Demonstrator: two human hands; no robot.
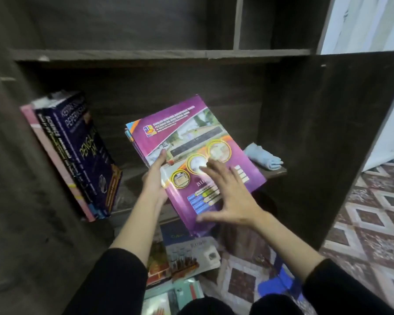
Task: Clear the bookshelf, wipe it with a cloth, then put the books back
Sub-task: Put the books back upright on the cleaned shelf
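Bookshelf (pixel 146 53) held leaning books (pixel 84 155) left, blue cloth (pixel 263 156) right; left hand (pixel 155 178) gripped purple book stack (pixel 191 137), right hand (pixel 230 196) lay flat on it, fingers splayed.

Dark brown wooden bookshelf (pixel 159 53); dark blue books (pixel 89 155) and thin pink book (pixel 52 160) stand at left wall of low shelf, tilted; shiny purple book (pixel 191 137) on top of small stack, tilted, over shelf's front edge; left hand (pixel 155 176) grips it, right hand (pixel 228 196) flat on cover; light blue cloth (pixel 263 156) bunched at shelf's right end; floor books (pixel 187 253) lie flat below.
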